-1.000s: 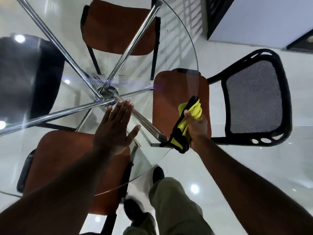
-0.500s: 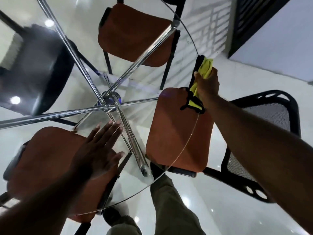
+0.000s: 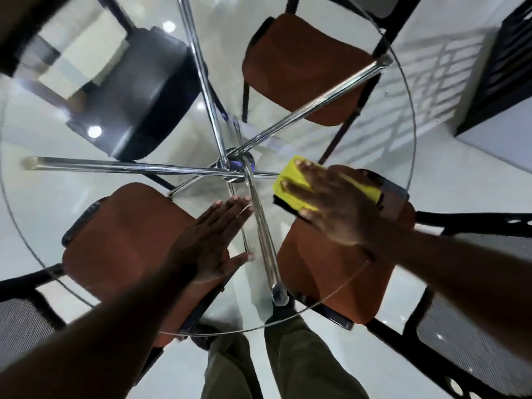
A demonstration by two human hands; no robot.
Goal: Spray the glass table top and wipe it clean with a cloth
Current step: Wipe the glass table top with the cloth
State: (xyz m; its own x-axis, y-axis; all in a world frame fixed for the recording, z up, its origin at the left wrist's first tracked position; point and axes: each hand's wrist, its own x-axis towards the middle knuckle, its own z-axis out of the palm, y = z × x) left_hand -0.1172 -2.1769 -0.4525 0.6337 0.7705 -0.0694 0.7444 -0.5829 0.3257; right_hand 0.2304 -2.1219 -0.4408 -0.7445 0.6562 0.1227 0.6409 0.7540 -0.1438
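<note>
Bare forearms; olive-green trousers [image 3: 302, 358]; dark shoes [image 3: 203, 336].

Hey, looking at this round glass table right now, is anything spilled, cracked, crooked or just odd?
Nothing stands out. The round glass table top shows no crack or puddle. The right hand presses a folded yellow cloth flat on it, the left hand rests open beside it, and the orange-seated chairs sit tucked underneath.

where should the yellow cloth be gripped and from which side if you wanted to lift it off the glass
Grip the free far-left corner of the yellow cloth, coming from the table's centre. The cloth lies flat on the glass table top with the right hand spread over most of it, so only that corner and the left edge stick out. The left hand, flat on the glass nearby, is probably closest.
</note>
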